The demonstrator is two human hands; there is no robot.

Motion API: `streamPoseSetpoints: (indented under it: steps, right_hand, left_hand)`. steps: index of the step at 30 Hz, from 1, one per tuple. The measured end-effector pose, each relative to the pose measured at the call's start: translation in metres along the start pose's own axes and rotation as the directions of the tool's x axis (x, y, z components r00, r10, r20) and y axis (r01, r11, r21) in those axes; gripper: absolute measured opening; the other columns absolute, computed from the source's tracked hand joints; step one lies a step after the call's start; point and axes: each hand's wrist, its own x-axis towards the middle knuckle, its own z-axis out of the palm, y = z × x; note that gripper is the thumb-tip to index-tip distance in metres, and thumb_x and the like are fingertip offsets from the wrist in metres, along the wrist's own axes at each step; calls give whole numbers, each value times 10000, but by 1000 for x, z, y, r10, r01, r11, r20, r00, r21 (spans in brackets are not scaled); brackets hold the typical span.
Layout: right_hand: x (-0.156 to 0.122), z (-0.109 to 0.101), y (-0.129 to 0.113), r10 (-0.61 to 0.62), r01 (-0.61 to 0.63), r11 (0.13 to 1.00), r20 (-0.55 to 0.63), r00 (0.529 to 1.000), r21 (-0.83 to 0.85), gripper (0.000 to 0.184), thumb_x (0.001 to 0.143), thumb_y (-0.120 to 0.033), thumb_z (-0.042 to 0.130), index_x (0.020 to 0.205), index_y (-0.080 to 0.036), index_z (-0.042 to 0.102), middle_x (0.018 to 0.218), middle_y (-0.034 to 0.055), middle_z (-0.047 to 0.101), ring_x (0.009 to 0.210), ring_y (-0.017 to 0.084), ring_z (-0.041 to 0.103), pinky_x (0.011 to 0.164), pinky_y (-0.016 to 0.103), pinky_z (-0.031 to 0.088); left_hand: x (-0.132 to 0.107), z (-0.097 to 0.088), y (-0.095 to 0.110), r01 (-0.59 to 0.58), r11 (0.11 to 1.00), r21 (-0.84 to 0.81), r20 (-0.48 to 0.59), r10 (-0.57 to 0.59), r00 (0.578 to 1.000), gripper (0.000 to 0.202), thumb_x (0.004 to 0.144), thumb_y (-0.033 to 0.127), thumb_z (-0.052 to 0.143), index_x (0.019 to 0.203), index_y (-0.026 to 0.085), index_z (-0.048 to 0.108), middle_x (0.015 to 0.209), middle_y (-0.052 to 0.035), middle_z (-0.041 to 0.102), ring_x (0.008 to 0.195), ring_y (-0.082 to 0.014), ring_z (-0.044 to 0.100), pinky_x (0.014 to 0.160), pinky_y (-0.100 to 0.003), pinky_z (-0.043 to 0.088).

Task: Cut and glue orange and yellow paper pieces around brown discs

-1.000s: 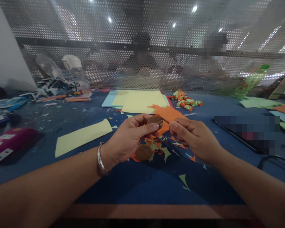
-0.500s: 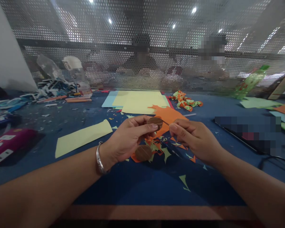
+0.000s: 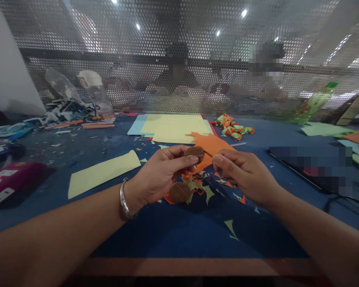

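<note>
My left hand (image 3: pixel 161 175) pinches a small round wooden disc (image 3: pixel 194 152) between thumb and fingers, over the blue table. A second wooden disc (image 3: pixel 180 192) shows just below that hand, beside orange paper scraps (image 3: pixel 197 185). My right hand (image 3: pixel 245 175) is closed in a pinch on a thin dark needle-like piece (image 3: pixel 208 153) whose tip meets the held disc. A metal bangle sits on my left wrist. Both hands hover above a cut orange paper sheet (image 3: pixel 212 145).
Yellow paper sheets (image 3: pixel 175 127) lie at the middle back and a yellow strip (image 3: pixel 104 171) at the left. A pile of orange-green paper curls (image 3: pixel 235 129), a magenta box (image 3: pixel 12 181), clutter at back left, a perforated screen (image 3: pixel 179 59) with people behind it.
</note>
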Motion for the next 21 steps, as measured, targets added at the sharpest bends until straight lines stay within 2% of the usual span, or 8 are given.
streamPoseSetpoints:
  steps: [6, 10, 21]
  right_hand:
    - [0, 1, -1, 4, -4, 1000, -2, 1000, 1, 497, 961, -609, 498, 688, -195, 528, 518, -77, 325, 438, 70, 283, 447, 256, 250]
    - [0, 1, -1, 3, -3, 1000, 0, 1000, 16, 491, 960, -610, 502, 697, -197, 535, 527, -72, 341, 447, 74, 286, 448, 254, 251]
    - [0, 1, 3, 5, -5, 999, 5, 1000, 35, 465, 969, -579, 511, 709, -197, 555, 538, -75, 302, 456, 76, 270, 446, 252, 230]
  left_hand:
    - [-1, -1, -2, 0, 1000, 3, 36, 0, 999, 99, 725, 170, 830, 752, 153, 737, 679, 15, 668, 617, -85, 596, 608, -207, 469]
    - [-1, -2, -3, -7, 1000, -4, 43, 7, 999, 97, 723, 159, 828, 739, 147, 733, 689, 12, 672, 625, -86, 603, 617, -207, 480]
    - [0, -1, -2, -7, 1000, -3, 55, 7, 998, 67, 747, 159, 807, 744, 146, 742, 698, 7, 678, 651, -93, 602, 650, -227, 463]
